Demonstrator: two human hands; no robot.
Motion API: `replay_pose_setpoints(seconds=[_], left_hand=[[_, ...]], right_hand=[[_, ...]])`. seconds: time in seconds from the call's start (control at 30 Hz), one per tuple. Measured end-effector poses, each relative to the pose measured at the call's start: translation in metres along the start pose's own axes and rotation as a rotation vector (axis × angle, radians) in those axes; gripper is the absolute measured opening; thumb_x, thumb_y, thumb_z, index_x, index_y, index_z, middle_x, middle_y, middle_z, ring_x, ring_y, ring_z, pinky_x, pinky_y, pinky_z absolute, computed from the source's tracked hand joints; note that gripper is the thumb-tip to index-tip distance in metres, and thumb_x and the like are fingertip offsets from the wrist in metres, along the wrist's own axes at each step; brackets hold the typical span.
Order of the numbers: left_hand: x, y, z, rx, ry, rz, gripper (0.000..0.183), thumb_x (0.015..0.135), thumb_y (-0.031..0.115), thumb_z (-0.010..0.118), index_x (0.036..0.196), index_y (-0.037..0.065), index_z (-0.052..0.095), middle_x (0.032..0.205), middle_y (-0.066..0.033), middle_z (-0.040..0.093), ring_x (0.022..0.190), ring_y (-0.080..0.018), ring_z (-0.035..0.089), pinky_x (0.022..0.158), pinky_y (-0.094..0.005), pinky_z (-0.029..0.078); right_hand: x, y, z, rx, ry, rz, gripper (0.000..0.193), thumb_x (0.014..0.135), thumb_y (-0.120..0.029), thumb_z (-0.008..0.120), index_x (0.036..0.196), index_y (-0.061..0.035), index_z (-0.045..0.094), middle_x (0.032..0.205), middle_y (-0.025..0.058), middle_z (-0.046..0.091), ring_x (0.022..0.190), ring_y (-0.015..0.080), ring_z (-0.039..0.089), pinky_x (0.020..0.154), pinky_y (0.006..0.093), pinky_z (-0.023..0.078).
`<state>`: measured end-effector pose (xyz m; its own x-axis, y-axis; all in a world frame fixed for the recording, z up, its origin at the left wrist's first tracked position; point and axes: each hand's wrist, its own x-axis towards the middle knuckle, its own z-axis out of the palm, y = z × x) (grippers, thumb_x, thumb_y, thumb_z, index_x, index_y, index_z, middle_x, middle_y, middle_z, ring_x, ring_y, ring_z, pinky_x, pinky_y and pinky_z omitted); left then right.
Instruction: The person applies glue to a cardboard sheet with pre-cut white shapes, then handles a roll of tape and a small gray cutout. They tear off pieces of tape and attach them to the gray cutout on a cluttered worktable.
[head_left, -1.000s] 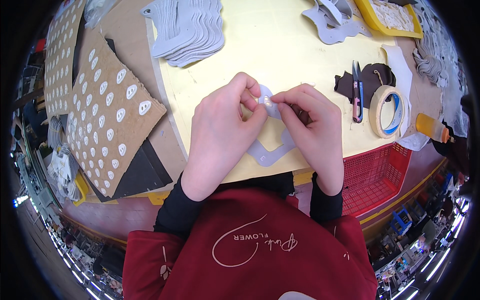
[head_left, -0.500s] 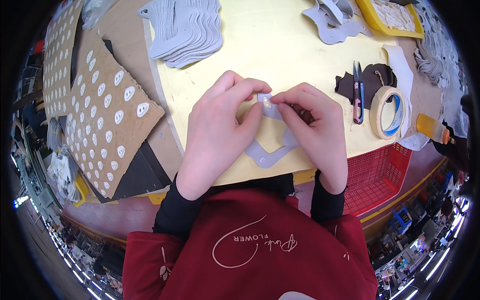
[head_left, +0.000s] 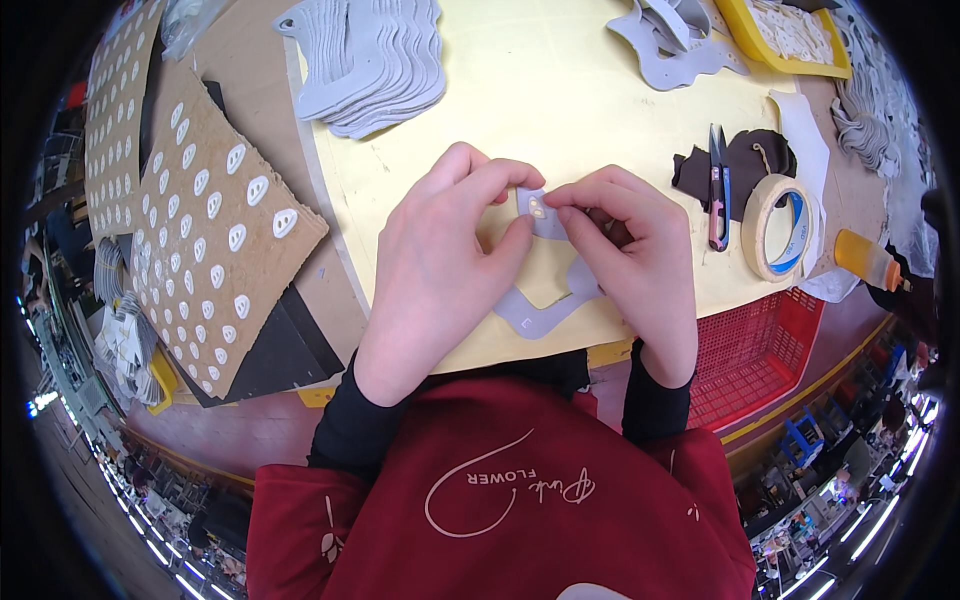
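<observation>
A curved grey cut piece of sheet material (head_left: 535, 318) lies on the yellow table covering in front of me. Near its far end sits a small pale patch with two holes (head_left: 537, 207). My left hand (head_left: 435, 260) pinches that end from the left, with thumb and forefinger at the patch's edge. From the right, my right hand (head_left: 645, 250) has its thumb and forefinger closed on the same end, and its other fingers are curled under. Part of the grey piece is hidden behind the right hand.
Brown boards (head_left: 215, 270) carrying rows of white two-holed patches lie at left. A stack of grey pieces (head_left: 370, 70) stands at the far left, more grey pieces (head_left: 670, 50) at the far right. Thread snips (head_left: 718, 190), a tape roll (head_left: 757, 230) and a yellow tray (head_left: 745, 50) lie at right.
The grey piece and my left thumb have shifted very slightly to the right. Both hands keep their hold on the end with the patch.
</observation>
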<state>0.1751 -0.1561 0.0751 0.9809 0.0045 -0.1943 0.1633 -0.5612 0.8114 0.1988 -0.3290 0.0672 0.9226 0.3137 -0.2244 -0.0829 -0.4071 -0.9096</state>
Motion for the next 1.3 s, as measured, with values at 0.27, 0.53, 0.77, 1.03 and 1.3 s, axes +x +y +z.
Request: replay_pose_setpoints(seconds=[0.27, 0.53, 0.77, 1.03, 1.3], left_hand=[[-0.001, 0.002, 0.003, 0.018, 0.019, -0.021, 0.020, 0.079, 0.010, 0.067, 0.099, 0.013, 0.068, 0.087, -0.0054, 0.055, 0.083, -0.0234, 0.061, 0.069, -0.0357, 0.049], [-0.002, 0.003, 0.008, 0.064, 0.053, -0.038, 0.020, 0.077, 0.012, 0.068, 0.097, 0.014, 0.068, 0.085, -0.0047, 0.053, 0.082, -0.0233, 0.060, 0.067, -0.0361, 0.049], [-0.001, 0.003, 0.006, 0.067, 0.040, -0.047, 0.022, 0.076, 0.012, 0.069, 0.097, 0.014, 0.066, 0.085, -0.0048, 0.053, 0.082, -0.0232, 0.061, 0.067, -0.0370, 0.049], [0.000, 0.006, 0.003, 0.073, 0.026, -0.055, 0.040, 0.074, 0.009, 0.070, 0.113, 0.013, 0.058, 0.084, -0.0056, 0.053, 0.082, -0.0238, 0.061, 0.067, -0.0373, 0.048], [-0.001, 0.003, 0.004, 0.020, 0.030, -0.062, 0.045, 0.073, 0.008, 0.070, 0.116, 0.012, 0.058, 0.086, -0.0060, 0.054, 0.081, -0.0241, 0.061, 0.068, -0.0374, 0.048]], right_hand=[[0.000, 0.002, 0.001, -0.002, 0.010, -0.006, 0.014, 0.088, 0.004, 0.060, 0.097, 0.0030, 0.071, 0.081, -0.0001, 0.059, 0.065, 0.0028, 0.052, 0.053, 0.0180, 0.036], [-0.001, 0.001, 0.002, -0.039, 0.031, -0.058, 0.019, 0.078, 0.001, 0.068, 0.097, -0.0016, 0.070, 0.076, 0.0038, 0.060, 0.054, 0.0110, 0.051, 0.051, 0.0258, 0.041], [-0.001, -0.002, 0.006, -0.052, 0.059, -0.015, 0.028, 0.076, 0.007, 0.068, 0.102, -0.0022, 0.071, 0.080, -0.0021, 0.060, 0.058, 0.0017, 0.043, 0.050, 0.0173, 0.034], [0.001, -0.006, 0.009, -0.068, 0.068, 0.032, 0.028, 0.076, 0.007, 0.068, 0.102, -0.0009, 0.070, 0.077, -0.0024, 0.059, 0.057, 0.0024, 0.042, 0.050, 0.0183, 0.035], [0.001, -0.007, 0.011, -0.081, 0.080, 0.036, 0.028, 0.076, 0.006, 0.068, 0.102, -0.0009, 0.070, 0.077, -0.0025, 0.059, 0.058, 0.0027, 0.043, 0.051, 0.0189, 0.036]])
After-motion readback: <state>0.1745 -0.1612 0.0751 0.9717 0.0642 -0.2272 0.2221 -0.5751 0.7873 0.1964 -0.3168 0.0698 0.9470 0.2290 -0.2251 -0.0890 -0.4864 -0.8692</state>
